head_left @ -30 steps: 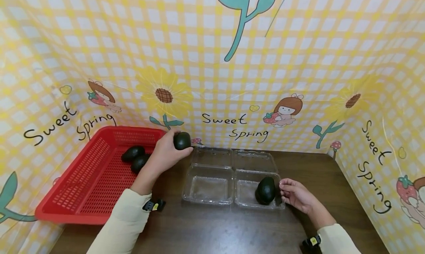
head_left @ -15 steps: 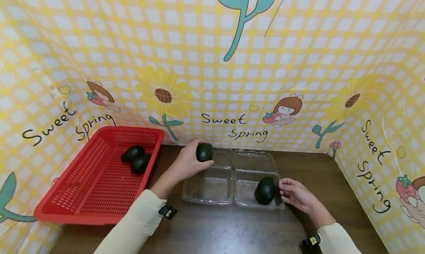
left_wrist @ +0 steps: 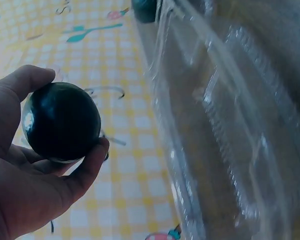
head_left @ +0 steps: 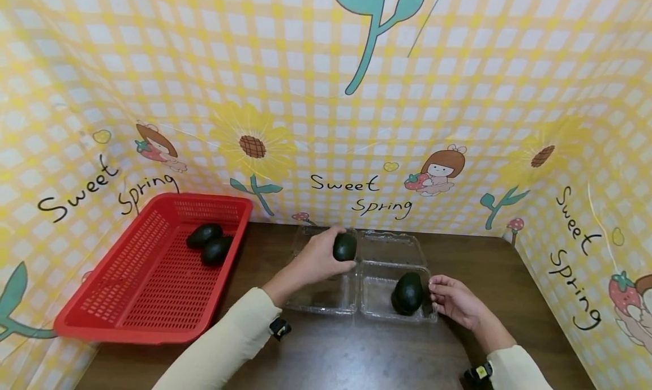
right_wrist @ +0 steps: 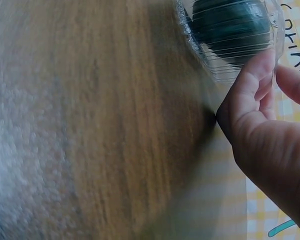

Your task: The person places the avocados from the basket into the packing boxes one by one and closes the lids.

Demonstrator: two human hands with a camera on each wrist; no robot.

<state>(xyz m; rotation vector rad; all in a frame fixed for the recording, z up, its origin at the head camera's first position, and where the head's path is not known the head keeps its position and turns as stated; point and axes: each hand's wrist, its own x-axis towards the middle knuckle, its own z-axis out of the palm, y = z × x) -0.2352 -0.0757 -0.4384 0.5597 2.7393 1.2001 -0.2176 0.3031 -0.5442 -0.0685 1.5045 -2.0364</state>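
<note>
The left hand (head_left: 317, 260), fingers curled round a dark fruit (head_left: 345, 247), has carried it from beside the red basket (head_left: 122, 336) to near the clear right container (head_left: 375, 296). The right hand (head_left: 459, 303) pinches that container's edge, another fruit (head_left: 408, 292) inside; farther off, the basket holds two fruits (head_left: 216, 251).

A red perforated plastic basket (head_left: 127, 336) stands left on the brown wooden worktop (head_left: 356, 350), two dark-green oval avocados (head_left: 205, 235) in its far right part. Right of it lies clear four-section plastic packaging (head_left: 394, 248), a third avocado (head_left: 407, 292) in its near right section, a fourth avocado (head_left: 344, 247) above its left half.
</note>
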